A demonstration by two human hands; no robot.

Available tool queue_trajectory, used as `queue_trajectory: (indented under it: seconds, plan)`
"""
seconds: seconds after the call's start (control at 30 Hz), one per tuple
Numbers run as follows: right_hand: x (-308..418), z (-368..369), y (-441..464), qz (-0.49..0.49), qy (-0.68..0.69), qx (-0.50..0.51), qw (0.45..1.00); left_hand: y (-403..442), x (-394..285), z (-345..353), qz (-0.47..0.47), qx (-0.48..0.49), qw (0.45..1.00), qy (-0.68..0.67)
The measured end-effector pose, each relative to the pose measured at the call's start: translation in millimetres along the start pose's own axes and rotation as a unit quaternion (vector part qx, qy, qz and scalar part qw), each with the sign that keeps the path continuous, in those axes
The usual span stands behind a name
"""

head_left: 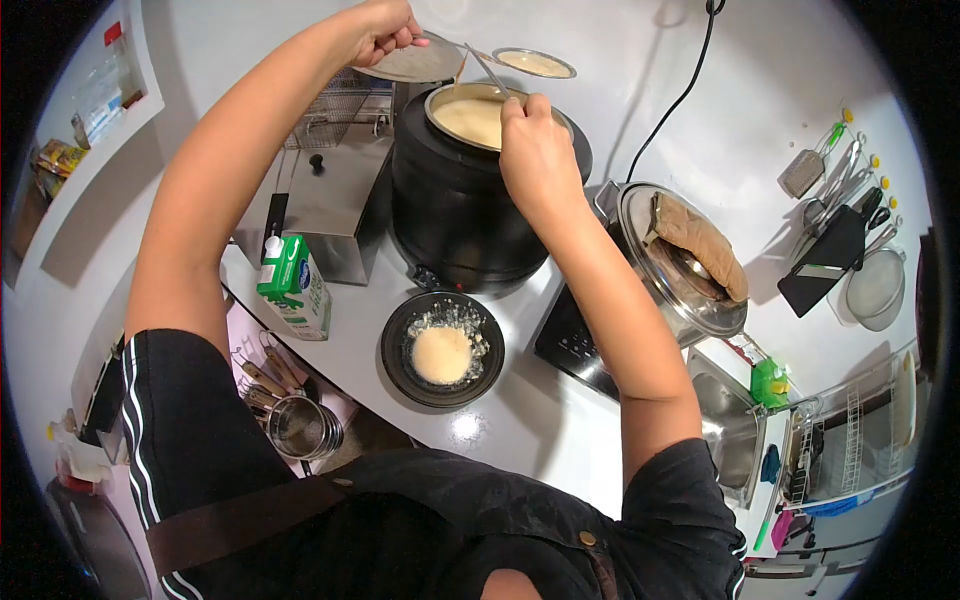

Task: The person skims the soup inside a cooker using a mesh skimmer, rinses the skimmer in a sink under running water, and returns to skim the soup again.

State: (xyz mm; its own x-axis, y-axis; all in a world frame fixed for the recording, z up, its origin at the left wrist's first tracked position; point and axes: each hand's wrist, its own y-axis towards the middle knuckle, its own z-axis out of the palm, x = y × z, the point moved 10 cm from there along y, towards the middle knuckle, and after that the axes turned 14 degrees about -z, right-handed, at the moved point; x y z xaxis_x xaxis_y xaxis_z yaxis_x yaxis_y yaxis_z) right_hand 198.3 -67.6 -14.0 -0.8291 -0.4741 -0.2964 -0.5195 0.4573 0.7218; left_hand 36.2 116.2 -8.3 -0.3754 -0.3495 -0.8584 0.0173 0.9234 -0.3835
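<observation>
Reading the head view as a clock dial, I locate the black pot point(460, 220) at 12 o'clock, upright on the white counter point(440, 425). Its mouth is uncovered, and pale creamy liquid point(470, 118) stands near the metal rim.

My right hand point(540, 140), between 12 and 1 o'clock, is grasping a slim metal handle point(485, 66) above the pot's mouth. The visible length points toward 11 o'clock; I cannot tell the implement's full shape, because the fist covers part of it.

My left hand point(388, 28), between 11 and 12 o'clock, is clenched with its fingertips at a round lid point(408, 62); the exact point of grip is hidden.

Surrounding items:

Toward 7 o'clock, near the centre, a black bowl point(392, 355) contains pale batter-like liquid point(443, 355), with white lumps clinging to its inner wall.

At 9 o'clock, a green-and-white carton point(297, 292) stands upright just beside a steel box point(325, 195), which sits toward 10 o'clock.

At 4 o'clock, I find a black cooktop point(570, 338) and, farther out, a metal sink point(722, 410).

Between 2 and 3 o'clock, a brown cloth mitt point(700, 240) rests on a covered steel pot point(690, 312). Farther out, a round strainer point(876, 290) hangs on the wall.
</observation>
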Motion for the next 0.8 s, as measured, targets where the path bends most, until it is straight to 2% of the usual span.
queue_trajectory:
  seconds: [0.4, 0.57, 0.8]
  plan:
    - [2.2, -8.2, -24.9, 0.013, 0.030, -0.011, 0.999, -3.5, -11.6, 5.3, 0.019, -0.010, 1.000, -0.008]
    - [-16.1, -15.1, -37.7, 0.082, 0.070, -0.040, 0.993, 3.4, -9.4, 7.1, -0.008, 0.025, 1.000, -0.005]
    - [-28.9, -43.6, -45.5, 0.097, 0.035, -0.074, 0.992, 2.1, -13.2, 0.3, 0.014, -0.002, 1.000, -0.002]
